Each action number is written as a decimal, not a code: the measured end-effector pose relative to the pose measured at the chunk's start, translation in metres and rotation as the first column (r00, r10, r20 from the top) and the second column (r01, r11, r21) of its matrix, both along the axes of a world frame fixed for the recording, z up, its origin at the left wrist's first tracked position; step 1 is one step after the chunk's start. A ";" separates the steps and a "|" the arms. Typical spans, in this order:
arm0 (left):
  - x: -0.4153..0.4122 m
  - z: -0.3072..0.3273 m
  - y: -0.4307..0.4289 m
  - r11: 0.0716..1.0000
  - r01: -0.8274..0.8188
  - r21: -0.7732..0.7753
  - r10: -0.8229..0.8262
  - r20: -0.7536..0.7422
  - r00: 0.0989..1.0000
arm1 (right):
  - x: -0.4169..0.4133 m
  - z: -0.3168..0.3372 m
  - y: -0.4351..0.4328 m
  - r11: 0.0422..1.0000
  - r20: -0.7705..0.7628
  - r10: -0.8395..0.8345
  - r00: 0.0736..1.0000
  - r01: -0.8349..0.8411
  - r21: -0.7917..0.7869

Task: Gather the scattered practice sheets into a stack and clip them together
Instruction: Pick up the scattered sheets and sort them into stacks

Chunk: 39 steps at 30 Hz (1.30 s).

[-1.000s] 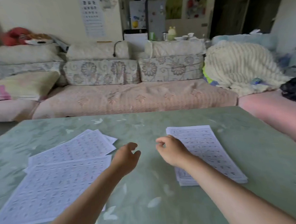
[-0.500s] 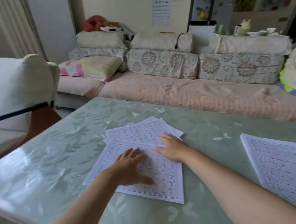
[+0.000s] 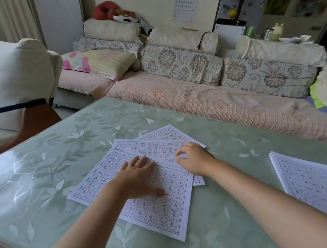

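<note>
**Fingers [image 3: 140, 161] down on the loose sheets [image 3: 154, 148]**

Flat on the top sheet [image 3: 164, 210] lies the left hand [image 3: 137, 180]. Its fingers are straight and spread, pressing the paper to the bench and gripping nothing. Just beside it and further back sits the right hand [image 3: 196, 161]. Its fingers are bent, with the tips on the paper where the top sheet's far edge crosses the sheet beneath. Whether they pinch an edge or only touch it cannot be told.

A long sofa [image 3: 195, 102] with flowered cushions runs behind the bench. The bench [image 3: 65, 158], covered in pale green with a white leaf pattern, carries all the paper. A chair [image 3: 12, 75] under a white cover stands off its left corner. A pink and yellow pillow [image 3: 97, 62] lies at the sofa's left end.

The stack [image 3: 311, 183] lies at the bench's right side, cut off by the frame edge and well apart from both hands. The three loose sheets lie near the middle, fanned and overlapping. The top one is nearest the person and skewed, a second lies under it, and a third pokes out at the far end. All are printed with grids of characters.
</note>
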<state>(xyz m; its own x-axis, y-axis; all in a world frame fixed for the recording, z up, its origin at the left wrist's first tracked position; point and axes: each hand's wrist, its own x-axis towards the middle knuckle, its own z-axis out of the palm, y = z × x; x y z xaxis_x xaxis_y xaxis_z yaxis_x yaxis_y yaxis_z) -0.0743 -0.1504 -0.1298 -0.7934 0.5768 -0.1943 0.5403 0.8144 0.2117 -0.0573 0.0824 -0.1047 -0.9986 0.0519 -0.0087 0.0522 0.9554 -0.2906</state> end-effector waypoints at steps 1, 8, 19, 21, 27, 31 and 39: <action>0.000 0.001 0.000 1.000 0.010 0.020 -0.011 0.007 1.000 | -0.011 0.000 0.002 1.000 0.003 -0.002 1.000 0.001 0.022; -0.006 -0.004 -0.002 0.994 0.073 0.087 -0.077 0.044 0.996 | -0.099 -0.012 -0.016 0.986 0.170 0.090 0.981 -0.111 0.122; -0.015 -0.013 0.026 0.993 0.067 0.096 -0.066 -0.009 0.998 | -0.059 -0.013 0.015 0.995 0.212 -0.073 0.975 0.056 0.084; -0.012 -0.013 0.028 0.992 0.076 0.101 -0.075 -0.015 0.997 | -0.027 -0.007 0.015 0.990 0.213 -0.071 0.974 0.043 0.134; 0.009 0.001 0.013 0.990 -0.140 0.013 0.140 -0.195 0.971 | 0.005 0.012 0.021 0.991 0.178 -0.102 0.979 0.083 0.109; 0.036 -0.001 0.006 0.938 -0.338 -0.080 0.324 -0.146 0.935 | -0.011 0.012 0.010 0.986 0.158 -0.152 0.976 0.160 -0.037; 0.032 -0.023 0.012 0.991 -0.118 0.060 0.125 -0.131 0.983 | -0.021 0.014 0.000 0.976 0.308 -0.215 0.927 0.194 0.098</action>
